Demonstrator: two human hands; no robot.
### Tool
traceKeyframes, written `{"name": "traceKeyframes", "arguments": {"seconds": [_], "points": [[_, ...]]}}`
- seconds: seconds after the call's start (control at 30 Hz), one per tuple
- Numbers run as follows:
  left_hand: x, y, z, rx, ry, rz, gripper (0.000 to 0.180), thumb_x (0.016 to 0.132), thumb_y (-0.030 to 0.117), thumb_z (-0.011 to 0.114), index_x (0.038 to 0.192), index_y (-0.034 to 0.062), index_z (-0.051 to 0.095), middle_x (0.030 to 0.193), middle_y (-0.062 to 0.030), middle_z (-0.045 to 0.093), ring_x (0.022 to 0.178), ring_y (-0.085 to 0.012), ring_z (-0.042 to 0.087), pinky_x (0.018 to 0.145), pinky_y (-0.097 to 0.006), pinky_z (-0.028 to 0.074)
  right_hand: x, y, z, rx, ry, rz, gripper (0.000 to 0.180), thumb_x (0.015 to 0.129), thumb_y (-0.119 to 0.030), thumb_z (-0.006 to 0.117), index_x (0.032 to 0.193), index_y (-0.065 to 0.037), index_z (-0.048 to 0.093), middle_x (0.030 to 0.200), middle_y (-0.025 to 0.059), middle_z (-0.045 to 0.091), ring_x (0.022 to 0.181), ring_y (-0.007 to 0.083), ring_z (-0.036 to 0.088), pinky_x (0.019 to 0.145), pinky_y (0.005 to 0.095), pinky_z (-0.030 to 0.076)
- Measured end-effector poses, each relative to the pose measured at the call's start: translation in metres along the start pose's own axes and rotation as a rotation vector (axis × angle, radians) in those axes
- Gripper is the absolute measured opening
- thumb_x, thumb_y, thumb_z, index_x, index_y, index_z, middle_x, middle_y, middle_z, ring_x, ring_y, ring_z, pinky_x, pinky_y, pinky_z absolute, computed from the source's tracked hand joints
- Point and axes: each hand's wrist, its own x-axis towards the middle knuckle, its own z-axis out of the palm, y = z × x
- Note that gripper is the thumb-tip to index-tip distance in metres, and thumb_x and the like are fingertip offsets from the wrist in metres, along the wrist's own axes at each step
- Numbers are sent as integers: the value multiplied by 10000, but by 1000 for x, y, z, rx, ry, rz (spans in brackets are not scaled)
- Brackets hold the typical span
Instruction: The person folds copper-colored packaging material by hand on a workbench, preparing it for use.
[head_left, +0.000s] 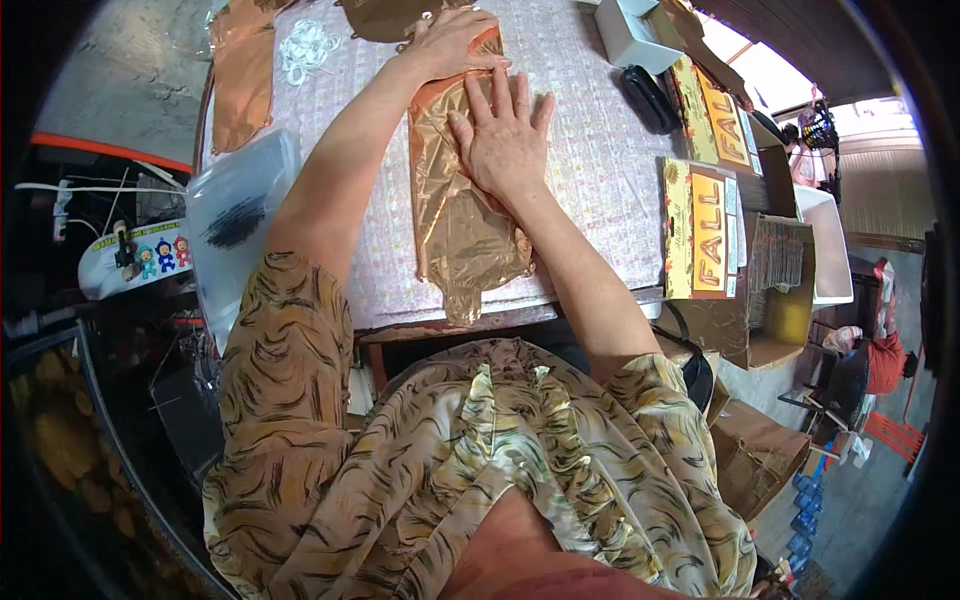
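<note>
A flat, copper-coloured foil balloon [450, 200] lies lengthwise on the patterned table cover, folded into a narrow strip with its tab-like end towards me. My right hand [505, 145] rests flat on its upper part, fingers spread and pointing away from me. At the far end, my left hand [448, 45] bends over the foil, with its fingers and thumb closed about the folded edge. Part of that edge is hidden under the left hand.
Another copper foil piece [243, 85] and a bundle of white string [308, 50] lie at the far left, above a clear plastic bag [240, 200]. To the right are a black case [649, 98], printed card packs [697, 230], a white box [636, 35] and cardboard boxes [780, 290].
</note>
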Motion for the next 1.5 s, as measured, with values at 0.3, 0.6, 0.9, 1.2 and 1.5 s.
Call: {"name": "traceKeyframes", "arguments": {"seconds": [0.3,0.6,0.9,1.2,1.5], "points": [[11,-3,-44,-20,-349,250,751,941,663,541,1478,140,499,1599,-110,392,1507,-357,287,1170,-715,214,5,-4,0,-33,-23,-28,646,1080,-555,289,1628,-216,323,1693,148,250,1566,395,188,1224,670,80],[-9,23,-28,-69,11,87,867,838,687,671,1462,107,505,1548,-134,448,1480,-361,334,1176,-673,235,-5,-3,-5,-76,4,-121,670,1075,-575,290,1630,-201,317,1697,130,247,1564,392,193,1229,664,68],[-2,23,-25,-170,-45,3,855,842,672,686,1469,123,495,1543,-135,442,1490,-353,321,1165,-722,183,-49,-19,-30,117,-191,-556,727,1072,-592,285,1638,-137,261,1695,84,264,1573,292,206,1283,501,130],[-1,20,-17,-145,-57,-2,893,836,684,681,1484,101,486,1558,-130,436,1497,-348,310,1185,-680,187,-88,-11,-91,908,-615,-648,725,1085,-573,273,1627,-92,272,1696,97,257,1579,299,186,1299,465,119],[-3,26,-26,-212,-72,-40,905,816,691,688,1477,101,506,1560,-127,452,1491,-357,314,1182,-628,216,-29,-13,-11,259,14,-164,808,1068,-528,409,1564,95,270,1632,272,300,1535,397,257,1258,500,190]]}}
